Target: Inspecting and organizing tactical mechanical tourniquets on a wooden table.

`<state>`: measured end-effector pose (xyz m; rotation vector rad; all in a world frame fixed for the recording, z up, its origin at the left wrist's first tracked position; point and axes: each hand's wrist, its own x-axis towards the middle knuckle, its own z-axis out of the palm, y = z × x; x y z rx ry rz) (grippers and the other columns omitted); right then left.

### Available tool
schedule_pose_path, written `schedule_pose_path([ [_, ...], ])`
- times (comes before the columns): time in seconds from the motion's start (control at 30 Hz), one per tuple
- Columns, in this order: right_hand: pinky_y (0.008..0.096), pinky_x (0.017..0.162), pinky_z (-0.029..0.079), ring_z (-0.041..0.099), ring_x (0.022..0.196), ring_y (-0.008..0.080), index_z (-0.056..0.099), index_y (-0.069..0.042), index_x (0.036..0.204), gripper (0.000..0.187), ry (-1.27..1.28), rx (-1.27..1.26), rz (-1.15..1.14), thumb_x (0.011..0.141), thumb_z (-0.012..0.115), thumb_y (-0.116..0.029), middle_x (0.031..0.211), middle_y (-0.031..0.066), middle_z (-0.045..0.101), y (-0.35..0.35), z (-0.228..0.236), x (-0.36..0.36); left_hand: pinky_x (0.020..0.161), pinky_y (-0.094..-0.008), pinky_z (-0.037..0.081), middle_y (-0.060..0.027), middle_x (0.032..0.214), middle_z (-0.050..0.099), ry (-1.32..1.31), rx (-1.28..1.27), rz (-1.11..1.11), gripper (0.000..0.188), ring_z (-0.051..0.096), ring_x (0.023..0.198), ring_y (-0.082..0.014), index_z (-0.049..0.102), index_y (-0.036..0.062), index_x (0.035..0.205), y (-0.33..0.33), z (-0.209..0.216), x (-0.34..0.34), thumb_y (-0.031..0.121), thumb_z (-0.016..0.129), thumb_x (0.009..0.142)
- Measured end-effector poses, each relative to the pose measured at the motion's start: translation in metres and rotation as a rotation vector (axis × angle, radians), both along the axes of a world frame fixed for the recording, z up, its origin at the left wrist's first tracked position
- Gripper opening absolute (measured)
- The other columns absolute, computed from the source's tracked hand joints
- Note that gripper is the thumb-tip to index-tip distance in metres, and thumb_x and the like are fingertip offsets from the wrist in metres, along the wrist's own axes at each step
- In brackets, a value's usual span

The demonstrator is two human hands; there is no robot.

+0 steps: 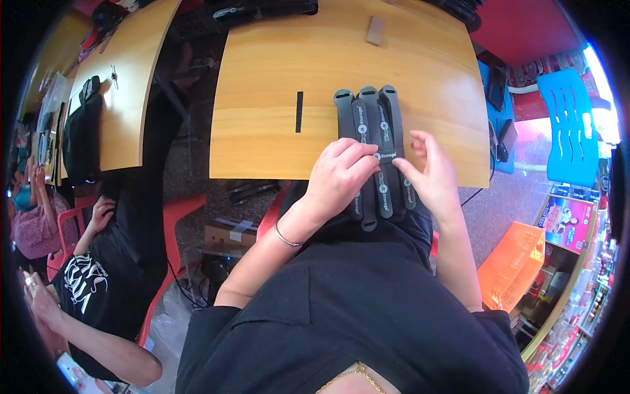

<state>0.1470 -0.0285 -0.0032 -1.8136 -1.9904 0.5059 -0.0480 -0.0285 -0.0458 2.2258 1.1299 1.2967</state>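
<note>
A bundle of dark grey straps point(361, 118) with slotted, rounded ends lies over the near edge of the wooden table, its lower ends hanging past that edge toward my lap. A short dark band point(388, 156) crosses the straps at their middle. My left hand point(341, 172) is closed, its fingertips pinching the band's left part on top of the bundle. My right hand point(430, 176) is beside the bundle's right side, fingers raised and apart, with the thumb close to the band's right end. Whether that thumb touches it I cannot tell.
On the wooden table point(262, 72) lie a thin black strip point(299, 111) and a small brown piece point(375, 30). To the right are a blue chair point(569, 125) and an orange box point(512, 266). A co-worker point(105, 282) sits at left near a red chair point(172, 253).
</note>
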Motion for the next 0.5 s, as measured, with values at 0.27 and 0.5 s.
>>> schedule_pose_path([
  [0.27, 0.0345, 0.08, 0.05, 0.064, 0.087, 0.0253, 0.045, -0.003, 0.129, 0.063, 0.462, -0.366, -0.052, 0.076, 0.076, -0.016, 0.095, 0.0146, 0.063, 0.002, 0.018, -0.024, 0.07, -0.0334, 0.05, -0.0058, 0.089, 0.066, -0.042, 0.052, 0.01, 0.018, 0.06, 0.077, -0.0224, 0.065, 0.0037, 0.08, -0.001, 0.001, -0.016, 0.006, 0.075, 0.065],
  [0.5, 0.0369, 0.082, 0.05, 0.063, 0.089, 0.0298, 0.053, -0.01, 0.127, 0.066, 0.087, -0.095, 0.572, 0.064, 0.073, -0.002, 0.092, 0.0147, 0.064, 0.086, 0.046, -0.033, 0.067, -0.0331, 0.048, -0.0034, 0.085, 0.06, 0.106, 0.03, 0.164, 0.016, 0.059, 0.076, -0.0209, 0.065, 0.0072, 0.081, 0.0, 0.017, -0.006, 0.012, 0.073, 0.069],
])
